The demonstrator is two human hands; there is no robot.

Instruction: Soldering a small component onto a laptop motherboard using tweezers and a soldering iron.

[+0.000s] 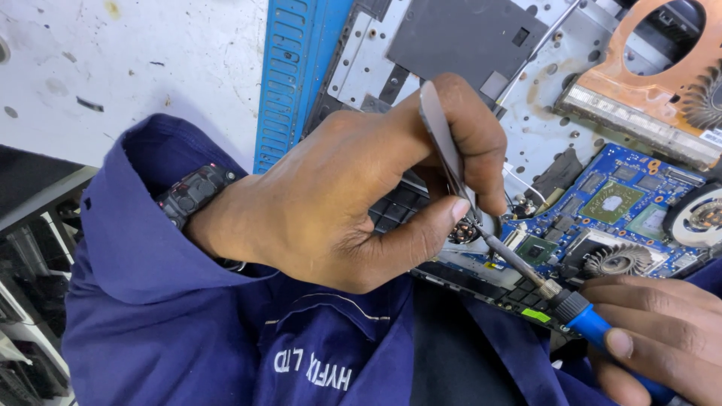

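Observation:
An opened laptop chassis [541, 128] lies on the bench with its blue circuit board [602, 210] exposed. My left hand [353, 195] pinches a pair of metal tweezers [444, 146], tips pointing down at the board's left edge. My right hand [654, 331], at the lower right, grips a blue-handled soldering iron [571, 304]. Its metal tip [504, 252] reaches up-left and meets the tweezers' tips at the board. I wear a dark blue work jacket [188, 316] and a black wristwatch [197, 192] on the left wrist.
A copper heat sink [639, 83] with fans sits at the top right above the board. A blue ridged strip [289, 68] borders the laptop's left side. The stained white bench top [128, 68] lies to the left, its edge dropping to dark clutter [30, 301] below.

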